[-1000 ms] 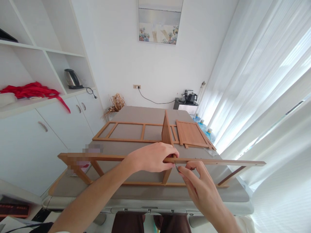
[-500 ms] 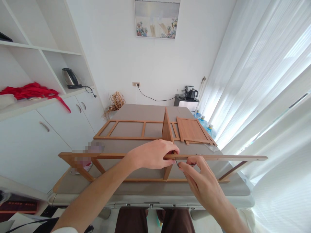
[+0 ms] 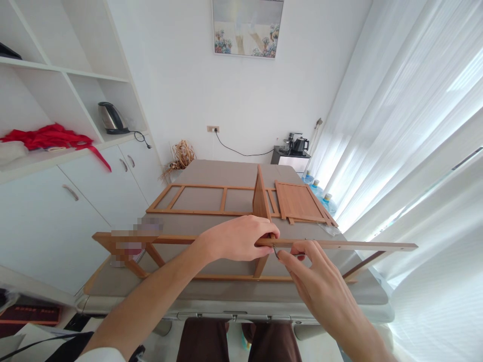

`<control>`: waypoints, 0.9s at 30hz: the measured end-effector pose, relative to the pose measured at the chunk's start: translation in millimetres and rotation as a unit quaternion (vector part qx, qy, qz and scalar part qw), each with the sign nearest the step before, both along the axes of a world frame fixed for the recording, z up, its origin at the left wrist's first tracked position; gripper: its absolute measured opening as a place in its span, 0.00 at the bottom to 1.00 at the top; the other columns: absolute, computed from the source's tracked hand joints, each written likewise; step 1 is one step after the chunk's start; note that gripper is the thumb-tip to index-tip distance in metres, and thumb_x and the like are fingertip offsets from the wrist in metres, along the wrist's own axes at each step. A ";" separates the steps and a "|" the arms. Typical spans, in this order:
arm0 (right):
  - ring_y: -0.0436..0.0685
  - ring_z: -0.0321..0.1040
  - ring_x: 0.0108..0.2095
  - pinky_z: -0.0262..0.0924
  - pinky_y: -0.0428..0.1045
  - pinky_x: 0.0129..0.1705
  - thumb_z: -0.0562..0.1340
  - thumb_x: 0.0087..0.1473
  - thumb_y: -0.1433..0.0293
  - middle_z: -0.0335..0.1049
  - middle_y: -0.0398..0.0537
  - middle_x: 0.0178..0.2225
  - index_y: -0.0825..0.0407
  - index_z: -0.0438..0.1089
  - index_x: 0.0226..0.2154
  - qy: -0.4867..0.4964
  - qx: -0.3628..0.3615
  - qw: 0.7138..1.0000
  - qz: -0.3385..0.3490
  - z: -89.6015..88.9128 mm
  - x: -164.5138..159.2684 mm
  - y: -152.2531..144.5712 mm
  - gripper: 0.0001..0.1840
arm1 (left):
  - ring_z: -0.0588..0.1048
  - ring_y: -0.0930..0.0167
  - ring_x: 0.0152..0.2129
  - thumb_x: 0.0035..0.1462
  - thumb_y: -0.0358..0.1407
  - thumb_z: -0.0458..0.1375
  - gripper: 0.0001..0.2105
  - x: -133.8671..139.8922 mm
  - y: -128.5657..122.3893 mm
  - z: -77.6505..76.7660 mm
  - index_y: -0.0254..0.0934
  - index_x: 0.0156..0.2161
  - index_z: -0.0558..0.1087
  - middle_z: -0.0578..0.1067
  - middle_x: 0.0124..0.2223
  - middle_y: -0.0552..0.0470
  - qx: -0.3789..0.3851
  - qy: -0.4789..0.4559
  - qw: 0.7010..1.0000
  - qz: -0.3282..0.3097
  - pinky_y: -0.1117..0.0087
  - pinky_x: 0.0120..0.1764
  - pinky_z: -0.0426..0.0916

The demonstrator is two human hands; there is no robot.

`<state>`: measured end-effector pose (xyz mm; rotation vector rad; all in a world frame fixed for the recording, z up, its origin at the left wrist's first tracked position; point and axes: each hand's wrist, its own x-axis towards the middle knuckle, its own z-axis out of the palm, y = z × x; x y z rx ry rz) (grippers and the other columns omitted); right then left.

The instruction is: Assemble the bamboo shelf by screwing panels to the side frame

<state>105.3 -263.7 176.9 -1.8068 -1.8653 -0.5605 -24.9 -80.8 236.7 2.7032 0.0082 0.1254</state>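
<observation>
A long wooden frame (image 3: 362, 246) stands on edge across the near side of the table, with crosspieces running down to a lower rail. My left hand (image 3: 241, 237) is closed around its upper rail, where an upright wooden panel (image 3: 260, 196) meets it at right angles. Pinched in my right hand (image 3: 313, 266) is a small bent hex key (image 3: 275, 251). Its tip reaches the outer face of the rail just right of my left fingers. The fastener at that tip is too small to make out.
Behind lie a flat ladder-like wooden frame (image 3: 196, 187) and, to the right, wooden panels (image 3: 302, 201) on the grey table (image 3: 226, 171). Water bottles (image 3: 328, 201) line the curtain side. A white cabinet (image 3: 86, 186) flanks the left.
The view has shifted slightly. Both hands stay at the same joint, and the hex key remains in my right fingers with little visible turn.
</observation>
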 end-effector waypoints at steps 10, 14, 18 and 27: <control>0.56 0.62 0.35 0.59 0.49 0.31 0.48 0.55 0.82 0.65 0.53 0.39 0.49 0.70 0.45 -0.091 -0.022 0.995 0.021 20.3 -1.9 0.4 0.23 | 0.74 0.68 0.38 0.61 0.36 0.57 0.07 -1.0 1.5 -1.4 0.39 0.43 0.71 0.76 0.43 0.51 -0.007 -0.003 1.000 -0.003 0.70 0.37 0.62; 0.56 0.61 0.33 0.56 0.51 0.31 0.47 0.53 0.85 0.67 0.53 0.39 0.50 0.70 0.44 -0.141 -0.016 0.990 0.018 25.1 -2.7 1.2 0.24 | 0.73 0.69 0.36 0.60 0.36 0.57 0.07 -1.9 1.7 -0.9 0.39 0.43 0.71 0.76 0.43 0.52 -0.005 -0.004 1.000 0.000 0.70 0.36 0.62; 0.55 0.61 0.31 0.56 0.51 0.33 0.52 0.58 0.81 0.67 0.49 0.34 0.50 0.70 0.40 -0.083 -0.015 0.996 0.014 13.3 -0.8 3.0 0.16 | 0.73 0.69 0.36 0.60 0.36 0.57 0.06 -1.8 2.0 -1.2 0.39 0.42 0.71 0.76 0.43 0.52 -0.007 -0.012 1.000 -0.004 0.71 0.36 0.61; 0.51 0.71 0.31 0.58 0.40 0.20 0.57 0.64 0.63 0.75 0.45 0.31 0.48 0.72 0.39 0.350 -0.012 0.937 -0.002 -33.2 -19.4 12.3 0.10 | 0.73 0.69 0.36 0.58 0.33 0.57 0.04 -0.9 0.4 -1.1 0.38 0.39 0.72 0.76 0.41 0.52 -0.014 -0.012 1.000 -0.002 0.71 0.34 0.61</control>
